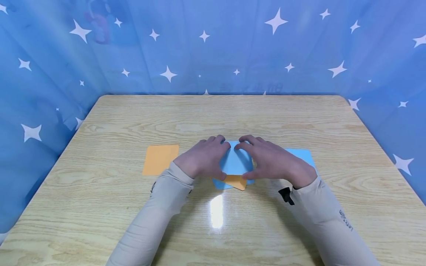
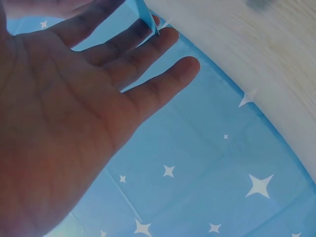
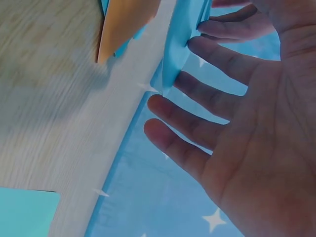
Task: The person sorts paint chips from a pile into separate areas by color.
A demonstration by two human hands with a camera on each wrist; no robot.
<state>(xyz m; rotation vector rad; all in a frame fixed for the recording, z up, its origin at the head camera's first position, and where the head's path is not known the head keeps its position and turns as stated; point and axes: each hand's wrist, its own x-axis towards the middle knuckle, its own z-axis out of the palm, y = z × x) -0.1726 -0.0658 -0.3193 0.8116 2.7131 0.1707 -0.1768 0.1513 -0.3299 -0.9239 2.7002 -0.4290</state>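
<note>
A blue square card (image 1: 237, 159) is held between my two hands at the middle of the table. My left hand (image 1: 209, 157) grips its left side, fingers at the far corner and thumb by the near one. The right hand (image 1: 271, 159) mirrors this on the other side. In the right wrist view the held blue card (image 3: 177, 49) looks slightly bent against the fingertips. Below its near edge show an orange card (image 1: 237, 181) and a corner of another blue card (image 1: 221, 184), lying askew to each other. The left wrist view catches only a blue edge at the fingertips.
To the left an orange square card (image 1: 161, 159) lies flat on the wooden table (image 1: 100, 207). A blue card (image 1: 303, 156) lies to the right, partly covered by the right wrist. Behind the table hangs a blue curtain (image 1: 219, 55) with white stars.
</note>
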